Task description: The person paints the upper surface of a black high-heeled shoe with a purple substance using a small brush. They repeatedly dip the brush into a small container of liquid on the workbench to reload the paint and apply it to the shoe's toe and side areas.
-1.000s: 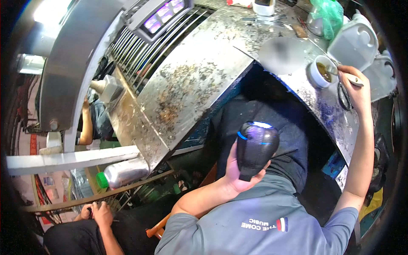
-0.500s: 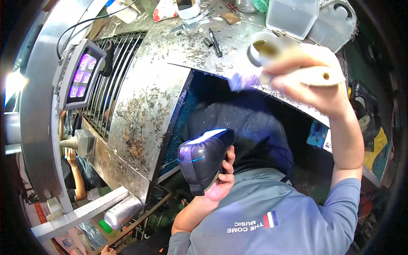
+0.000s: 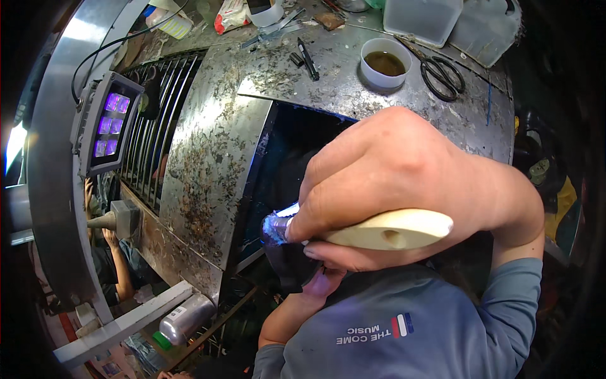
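Observation:
My right hand (image 3: 391, 164) is closed round a flat brush with a pale handle (image 3: 410, 228) that has a hole near its end. The brush's bristles (image 3: 274, 228) rest at the near-left edge of a black shoe upper (image 3: 287, 265), beside its pale, brightly lit underside. Below, my left hand (image 3: 325, 282) grips the shoe from its right side. Most of the shoe and the left fingers are hidden behind my right hand.
On the worn metal bench (image 3: 208, 145) stand a white cup (image 3: 379, 81) of yellowish-brown liquid, black-handled scissors (image 3: 445, 82) and a black marker (image 3: 308, 60). A lit purple lamp (image 3: 108, 126) is at left, above a metal grate (image 3: 167, 114). Another person's arm (image 3: 124, 271) shows below it.
My right hand has brought the brush down and left from beside the cup to the shoe, uncovering the cup and scissors. My left hand still holds the shoe.

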